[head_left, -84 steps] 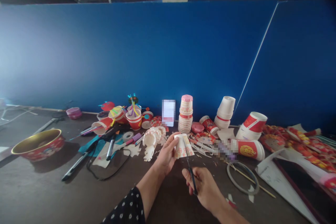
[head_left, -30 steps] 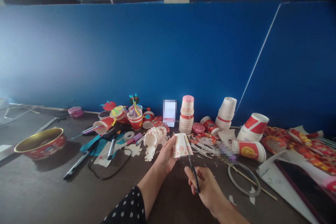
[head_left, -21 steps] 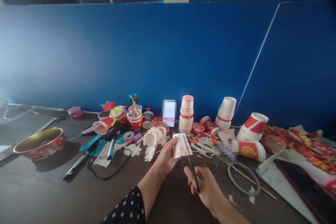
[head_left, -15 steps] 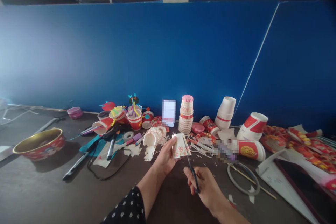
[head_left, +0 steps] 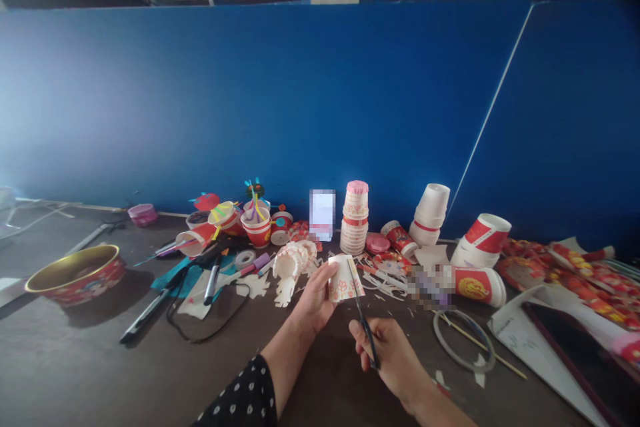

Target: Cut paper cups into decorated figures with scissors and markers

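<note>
My left hand (head_left: pixel 314 297) grips a white paper cup with a red floral print (head_left: pixel 345 280), which stands upside down just above the dark table (head_left: pixel 150 373). My right hand (head_left: pixel 387 353) is shut on black-handled scissors (head_left: pixel 367 333), and their blades point up into the cup's right side. The tips are hidden by the cup. Just left of my left hand lies a white paper cup cut into fringes (head_left: pixel 290 263).
Behind my hands stands a stack of paper cups (head_left: pixel 354 220). Paper scraps (head_left: pixel 385 280) litter the table to the right. Farther left are a red bowl with a gold inside (head_left: pixel 75 275), markers (head_left: pixel 213 280) and a tape roll (head_left: pixel 245 258). A blue wall (head_left: pixel 250 100) backs the table.
Since the oldest frame, the cup has turned slightly in my left hand, and the scissors have shifted a little left along its side. My grip on both is unchanged.
</note>
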The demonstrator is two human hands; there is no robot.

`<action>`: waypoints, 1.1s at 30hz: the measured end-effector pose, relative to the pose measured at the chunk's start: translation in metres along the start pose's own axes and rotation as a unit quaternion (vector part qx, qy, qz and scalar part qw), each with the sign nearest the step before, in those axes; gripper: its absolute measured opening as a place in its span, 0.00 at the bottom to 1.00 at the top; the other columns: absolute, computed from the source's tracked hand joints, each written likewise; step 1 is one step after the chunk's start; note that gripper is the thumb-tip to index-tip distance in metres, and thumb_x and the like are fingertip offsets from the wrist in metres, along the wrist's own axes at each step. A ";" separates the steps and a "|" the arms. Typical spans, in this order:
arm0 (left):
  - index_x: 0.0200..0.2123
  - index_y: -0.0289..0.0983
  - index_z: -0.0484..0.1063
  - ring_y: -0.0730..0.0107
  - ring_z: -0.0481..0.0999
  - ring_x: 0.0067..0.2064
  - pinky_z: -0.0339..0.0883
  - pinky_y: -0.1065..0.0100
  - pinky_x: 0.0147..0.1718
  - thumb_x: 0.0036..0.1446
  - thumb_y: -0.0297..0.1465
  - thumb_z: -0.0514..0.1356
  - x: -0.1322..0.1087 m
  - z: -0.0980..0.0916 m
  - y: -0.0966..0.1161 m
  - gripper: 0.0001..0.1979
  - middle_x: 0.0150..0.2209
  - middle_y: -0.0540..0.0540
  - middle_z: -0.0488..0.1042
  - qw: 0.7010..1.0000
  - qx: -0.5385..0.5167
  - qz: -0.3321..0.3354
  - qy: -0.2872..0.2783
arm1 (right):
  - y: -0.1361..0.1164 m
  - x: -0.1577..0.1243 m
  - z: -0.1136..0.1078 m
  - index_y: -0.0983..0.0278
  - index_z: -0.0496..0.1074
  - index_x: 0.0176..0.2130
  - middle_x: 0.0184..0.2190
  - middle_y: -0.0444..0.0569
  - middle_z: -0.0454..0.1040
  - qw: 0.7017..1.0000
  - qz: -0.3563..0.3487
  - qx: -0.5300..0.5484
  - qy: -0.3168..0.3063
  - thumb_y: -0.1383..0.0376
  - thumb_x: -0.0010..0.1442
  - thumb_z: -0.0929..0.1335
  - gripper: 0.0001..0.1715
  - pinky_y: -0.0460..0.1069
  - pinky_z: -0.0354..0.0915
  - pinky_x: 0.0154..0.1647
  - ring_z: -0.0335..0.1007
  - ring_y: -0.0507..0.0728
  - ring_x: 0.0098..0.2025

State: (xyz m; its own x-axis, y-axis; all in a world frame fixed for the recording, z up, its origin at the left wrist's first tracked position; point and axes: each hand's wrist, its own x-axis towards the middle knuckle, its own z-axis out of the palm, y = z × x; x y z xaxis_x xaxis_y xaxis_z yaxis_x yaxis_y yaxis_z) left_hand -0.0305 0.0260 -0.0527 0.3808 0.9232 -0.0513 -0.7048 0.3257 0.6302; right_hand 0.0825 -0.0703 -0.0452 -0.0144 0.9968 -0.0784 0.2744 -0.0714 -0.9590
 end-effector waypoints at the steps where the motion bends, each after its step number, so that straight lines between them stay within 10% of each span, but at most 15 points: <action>1: 0.37 0.32 0.70 0.67 0.72 0.31 0.67 0.65 0.34 0.45 0.31 0.62 0.000 0.001 0.000 0.14 0.31 0.44 0.73 1.000 -0.001 0.002 -0.001 | 0.000 0.000 0.000 0.66 0.65 0.17 0.11 0.42 0.64 1.000 0.000 -0.003 -0.004 0.44 0.48 0.63 0.29 0.43 0.52 0.20 0.57 0.48 0.17; 33: 0.36 0.35 0.69 0.71 0.71 0.28 0.62 0.71 0.26 0.45 0.35 0.62 0.001 -0.002 0.004 0.15 0.29 0.47 0.73 0.998 0.032 0.005 0.049 | -0.003 -0.005 0.003 0.65 0.60 0.16 0.13 0.42 0.61 0.995 -0.030 -0.088 -0.040 0.44 0.52 0.60 0.30 0.42 0.52 0.19 0.55 0.48 0.17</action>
State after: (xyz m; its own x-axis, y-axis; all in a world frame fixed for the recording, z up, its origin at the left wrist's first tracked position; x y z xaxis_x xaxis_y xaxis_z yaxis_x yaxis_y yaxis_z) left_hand -0.0342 0.0281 -0.0519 0.3114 0.9428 -0.1194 -0.6673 0.3064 0.6789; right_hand 0.0785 -0.0751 -0.0427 -0.1096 0.9926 -0.0514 0.4340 0.0013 -0.9009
